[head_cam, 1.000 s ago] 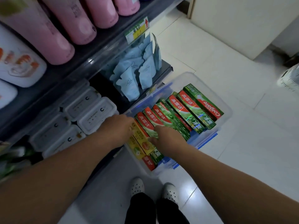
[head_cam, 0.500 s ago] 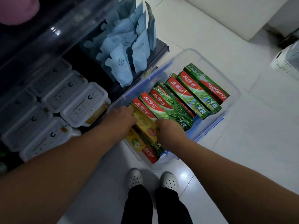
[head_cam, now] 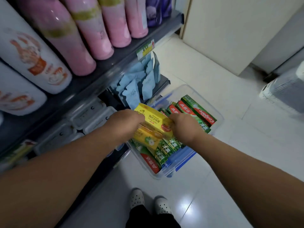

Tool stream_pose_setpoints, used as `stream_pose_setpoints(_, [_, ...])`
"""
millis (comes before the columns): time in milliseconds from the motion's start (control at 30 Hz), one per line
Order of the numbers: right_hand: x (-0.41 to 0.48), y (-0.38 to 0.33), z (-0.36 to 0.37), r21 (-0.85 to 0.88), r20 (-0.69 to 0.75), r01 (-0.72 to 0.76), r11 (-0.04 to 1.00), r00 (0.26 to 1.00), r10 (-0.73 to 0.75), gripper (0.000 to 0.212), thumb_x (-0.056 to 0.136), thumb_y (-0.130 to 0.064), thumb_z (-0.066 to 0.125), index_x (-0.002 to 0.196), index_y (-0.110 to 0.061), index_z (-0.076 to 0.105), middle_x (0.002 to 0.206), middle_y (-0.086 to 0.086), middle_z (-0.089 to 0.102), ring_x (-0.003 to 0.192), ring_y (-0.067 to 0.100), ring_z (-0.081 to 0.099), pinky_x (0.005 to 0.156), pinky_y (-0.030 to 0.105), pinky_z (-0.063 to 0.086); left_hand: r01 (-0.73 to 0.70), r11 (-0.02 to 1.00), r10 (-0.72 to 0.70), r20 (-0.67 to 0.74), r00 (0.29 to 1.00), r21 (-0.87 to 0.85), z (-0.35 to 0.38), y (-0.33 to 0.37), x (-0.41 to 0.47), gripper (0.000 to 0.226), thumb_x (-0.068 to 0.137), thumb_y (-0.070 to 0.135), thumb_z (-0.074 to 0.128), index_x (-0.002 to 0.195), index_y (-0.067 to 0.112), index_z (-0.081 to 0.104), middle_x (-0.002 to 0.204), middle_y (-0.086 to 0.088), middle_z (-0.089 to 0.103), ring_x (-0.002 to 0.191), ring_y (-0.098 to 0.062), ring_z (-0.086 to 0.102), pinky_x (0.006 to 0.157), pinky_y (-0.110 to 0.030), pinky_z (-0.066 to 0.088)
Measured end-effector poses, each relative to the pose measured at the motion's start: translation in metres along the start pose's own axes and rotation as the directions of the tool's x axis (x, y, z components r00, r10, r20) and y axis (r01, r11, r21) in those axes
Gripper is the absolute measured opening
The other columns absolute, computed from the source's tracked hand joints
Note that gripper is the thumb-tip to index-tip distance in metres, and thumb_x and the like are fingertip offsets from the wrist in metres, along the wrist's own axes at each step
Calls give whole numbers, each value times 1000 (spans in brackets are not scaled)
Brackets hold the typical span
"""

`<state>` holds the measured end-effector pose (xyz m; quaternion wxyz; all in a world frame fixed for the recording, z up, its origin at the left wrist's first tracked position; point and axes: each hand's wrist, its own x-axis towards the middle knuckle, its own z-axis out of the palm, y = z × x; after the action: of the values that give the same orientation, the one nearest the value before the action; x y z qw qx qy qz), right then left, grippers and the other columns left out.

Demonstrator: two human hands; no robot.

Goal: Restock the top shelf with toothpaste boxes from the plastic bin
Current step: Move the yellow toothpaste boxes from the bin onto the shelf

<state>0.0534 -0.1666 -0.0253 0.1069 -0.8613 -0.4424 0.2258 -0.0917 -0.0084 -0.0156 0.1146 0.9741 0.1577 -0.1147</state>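
Note:
A clear plastic bin (head_cam: 218, 120) with blue clips stands on the floor beside the shelving, filled with several red-and-green toothpaste boxes (head_cam: 199, 112). Above the bin I hold a pair of yellow toothpaste boxes (head_cam: 154, 120) stacked one on the other. My left hand (head_cam: 125, 124) grips their left side and my right hand (head_cam: 185, 127) grips their right side. The lower yellow box (head_cam: 146, 140) shows a green apple picture. My fingers are hidden behind the boxes.
Pink and white bottles (head_cam: 85, 35) line a dark shelf at the upper left. Blue pouches (head_cam: 139, 86) hang below it, and white lidded containers (head_cam: 92, 116) sit on a lower shelf. A white perforated basket (head_cam: 283, 91) stands at the right. My shoes (head_cam: 148, 201) are near the bin.
Both hands have closed round the yellow boxes and lifted them up out of the bin. The view has tilted upward, bringing the shelf of pink bottles back into sight.

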Motion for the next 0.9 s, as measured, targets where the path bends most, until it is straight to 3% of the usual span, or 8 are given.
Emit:
stream_pose_setpoints(67, [-6,-11,-29,-21,-28,43,999,999,-44,9,91,-12,50,84,-12,54,89,16,65,82,33,59,61,30,33,26,997,-30,-69,997,-66,-29,7,-13,15,85,9,49,72,15,48,72,-2,52,67,-21,53,53,-31,34])
stream_pose_setpoints(167, [-19,-31,-74,-40,-75,98,994,992,-100,16,94,-21,51,82,-11,54,92,15,65,88,33,60,63,32,36,25,998,-31,-122,992,-52,-79,20,-31,18,89,12,53,73,19,49,75,-1,55,71,-23,54,61,-37,43])
stream_pose_setpoints(333, [-41,-70,-145,-136,-142,224,965,960,-242,22,96,-21,48,97,-7,64,100,17,66,95,34,59,68,34,39,67,987,-24,-272,962,148,-151,37,-68,6,94,24,51,88,23,53,88,1,54,85,-22,51,64,-32,37])
stream_pose_setpoints(433, [-56,-95,-182,-193,-189,289,938,927,-324,21,94,-17,47,99,-8,65,102,15,66,97,33,59,68,33,38,138,976,-79,-310,947,172,-193,49,-94,13,92,25,49,79,26,46,84,3,56,85,-21,53,64,-32,39])
stream_pose_setpoints(500, [-67,-112,-205,-214,-230,335,918,896,-381,18,93,-17,48,94,-10,64,100,14,66,96,33,58,65,32,35,167,974,-106,-339,935,154,-219,55,-114,14,90,26,50,77,25,46,82,2,58,83,-21,54,67,-35,45])
stream_pose_setpoints(600, [-83,-137,-234,-244,-268,409,879,843,-467,16,94,-18,50,83,-13,60,93,13,65,90,34,59,62,32,35,212,959,-122,-396,910,191,-251,62,-144,11,90,27,50,80,27,47,79,6,53,85,-20,54,64,-31,39])
stream_pose_setpoints(833, [-114,-213,-289,-301,-349,545,782,701,-622,17,95,-23,50,90,-13,62,94,10,65,91,29,57,66,33,39,321,920,-144,-564,813,227,-320,68,-225,14,95,29,49,81,28,48,84,6,55,83,-18,53,63,-33,39])
stream_pose_setpoints(900, [-123,-238,-302,-312,-378,584,750,648,-662,15,94,-24,50,84,-17,60,90,9,64,88,29,57,65,33,37,378,897,-166,-620,767,228,-339,66,-251,12,94,31,51,83,27,51,89,6,59,87,-19,54,65,-33,40])
